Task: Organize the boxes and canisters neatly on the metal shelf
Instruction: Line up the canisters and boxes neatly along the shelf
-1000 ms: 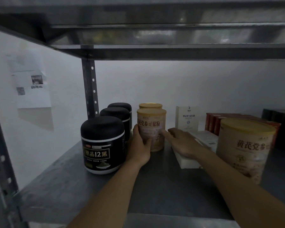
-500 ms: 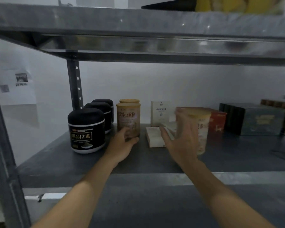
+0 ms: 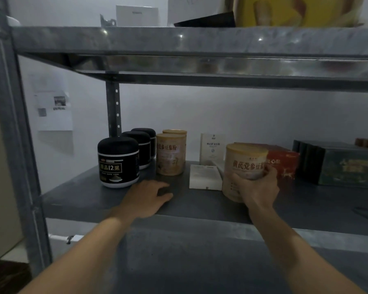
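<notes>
Now – black jars [image 3: 118,164]: 3 | tan canisters [image 3: 170,153]: 3 | right hand [image 3: 257,187] grips one canister | left hand [image 3: 146,197] open, empty

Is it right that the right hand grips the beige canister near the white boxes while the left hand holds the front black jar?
Not quite. The head view shows the right hand gripping the beige canister near the white boxes, but the left hand holds nothing: it rests open on the metal shelf, in front of the front black jar and apart from it.

The metal shelf [image 3: 98,200] looks dull grey and matt. The black jars [image 3: 118,164] shine like glossy plastic; the beige canister [image 3: 245,164] looks papery.
</notes>
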The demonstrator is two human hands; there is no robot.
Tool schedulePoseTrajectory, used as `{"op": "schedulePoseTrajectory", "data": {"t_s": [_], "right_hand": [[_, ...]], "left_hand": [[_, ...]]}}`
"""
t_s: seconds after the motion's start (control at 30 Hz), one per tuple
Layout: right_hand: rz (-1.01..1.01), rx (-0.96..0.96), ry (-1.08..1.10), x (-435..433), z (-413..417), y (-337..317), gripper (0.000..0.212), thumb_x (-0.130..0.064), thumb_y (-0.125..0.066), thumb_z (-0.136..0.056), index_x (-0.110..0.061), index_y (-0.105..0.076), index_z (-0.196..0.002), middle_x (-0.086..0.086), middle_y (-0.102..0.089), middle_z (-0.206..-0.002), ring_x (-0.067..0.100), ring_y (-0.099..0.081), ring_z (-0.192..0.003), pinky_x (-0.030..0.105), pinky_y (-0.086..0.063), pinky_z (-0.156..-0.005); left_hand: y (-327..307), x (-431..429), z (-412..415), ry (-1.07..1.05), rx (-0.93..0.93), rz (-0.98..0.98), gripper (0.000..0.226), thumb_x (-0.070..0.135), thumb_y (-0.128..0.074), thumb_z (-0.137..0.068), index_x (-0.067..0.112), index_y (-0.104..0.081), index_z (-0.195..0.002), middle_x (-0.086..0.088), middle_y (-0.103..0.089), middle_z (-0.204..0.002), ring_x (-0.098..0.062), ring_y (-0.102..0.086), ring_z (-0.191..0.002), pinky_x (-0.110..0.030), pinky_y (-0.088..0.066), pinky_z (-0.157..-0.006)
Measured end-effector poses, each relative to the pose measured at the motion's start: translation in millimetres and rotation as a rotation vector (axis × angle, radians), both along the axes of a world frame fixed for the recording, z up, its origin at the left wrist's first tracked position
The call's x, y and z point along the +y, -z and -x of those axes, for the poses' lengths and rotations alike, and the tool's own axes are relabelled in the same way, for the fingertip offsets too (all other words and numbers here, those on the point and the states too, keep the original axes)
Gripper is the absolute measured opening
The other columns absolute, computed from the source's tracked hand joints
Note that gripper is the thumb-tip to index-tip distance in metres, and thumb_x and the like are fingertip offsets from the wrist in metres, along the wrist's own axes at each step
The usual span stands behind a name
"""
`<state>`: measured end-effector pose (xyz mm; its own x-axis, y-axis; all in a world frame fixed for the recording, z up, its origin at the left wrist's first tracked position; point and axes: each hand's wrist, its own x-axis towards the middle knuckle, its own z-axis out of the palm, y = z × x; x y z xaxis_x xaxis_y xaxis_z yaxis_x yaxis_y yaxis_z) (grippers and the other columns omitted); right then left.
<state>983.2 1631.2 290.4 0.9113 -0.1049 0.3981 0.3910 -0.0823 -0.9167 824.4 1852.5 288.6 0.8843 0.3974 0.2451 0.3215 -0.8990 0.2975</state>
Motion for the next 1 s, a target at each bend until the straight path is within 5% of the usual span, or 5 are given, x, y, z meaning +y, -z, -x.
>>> {"op": "schedulePoseTrajectory", "data": {"t_s": [0.3, 0.43, 0.67, 0.83, 1.0], "right_hand": [[0.072, -0.260, -0.014, 22.8, 42.3, -11.9, 0.114, -0.065, -0.083, -0.040, -0.020, -0.048, -0.139, -0.001, -0.062, -0.128, 0.019, -0.060, -0.115, 0.045, -0.054, -0.096], [0.039, -0.307, -0.110, 46.5, 60.4, -24.1, 0.098, -0.054, -0.091, -0.046, -0.020, -0.055, -0.130, -0.010, -0.064, -0.113, 0.007, -0.062, -0.102, 0.028, -0.055, -0.087], [0.038, -0.214, -0.298, 102.7, 75.0, -33.8, 0.096, -0.046, -0.095, -0.049, -0.019, -0.050, -0.130, -0.011, -0.062, -0.110, 0.007, -0.061, -0.101, 0.026, -0.055, -0.086], [0.026, -0.065, -0.407, 137.2, 72.6, -28.2, 0.105, -0.043, -0.096, -0.049, -0.018, -0.046, -0.137, -0.007, -0.064, -0.113, 0.012, -0.062, -0.105, 0.034, -0.056, -0.092], [0.131, -0.040, -0.446, 148.0, 67.0, -17.7, 0.111, -0.052, -0.096, -0.043, -0.019, -0.050, -0.138, -0.002, -0.065, -0.125, 0.015, -0.061, -0.114, 0.039, -0.055, -0.096]], "left_hand": [[1.8, 7.1, 8.3, -0.011, -0.035, 0.048, 0.048, 0.060, -0.053, -0.090, 0.037, -0.057, -0.132, 0.008, -0.054, -0.139, -0.014, -0.050, -0.125, -0.034, -0.040, -0.103], [3.6, 10.1, 8.4, -0.019, -0.076, 0.113, 0.051, 0.060, -0.055, -0.089, 0.036, -0.056, -0.133, 0.006, -0.058, -0.133, -0.015, -0.053, -0.121, -0.034, -0.043, -0.099], [-2.1, 11.6, 13.3, 0.181, -0.386, 0.662, 0.074, 0.040, -0.078, -0.078, 0.054, -0.031, -0.133, 0.027, -0.053, -0.124, 0.003, -0.051, -0.118, -0.019, -0.042, -0.092], [-1.2, 14.4, 13.9, 0.180, -0.482, 0.699, 0.099, 0.042, -0.085, -0.067, 0.043, -0.025, -0.145, 0.025, -0.047, -0.127, 0.004, -0.048, -0.117, -0.014, -0.039, -0.090], [4.4, 20.5, 3.7, 0.096, -0.518, 0.598, 0.083, 0.038, -0.084, -0.070, 0.025, -0.040, -0.139, 0.010, -0.054, -0.132, -0.002, -0.052, -0.114, -0.010, -0.039, -0.083]]}}
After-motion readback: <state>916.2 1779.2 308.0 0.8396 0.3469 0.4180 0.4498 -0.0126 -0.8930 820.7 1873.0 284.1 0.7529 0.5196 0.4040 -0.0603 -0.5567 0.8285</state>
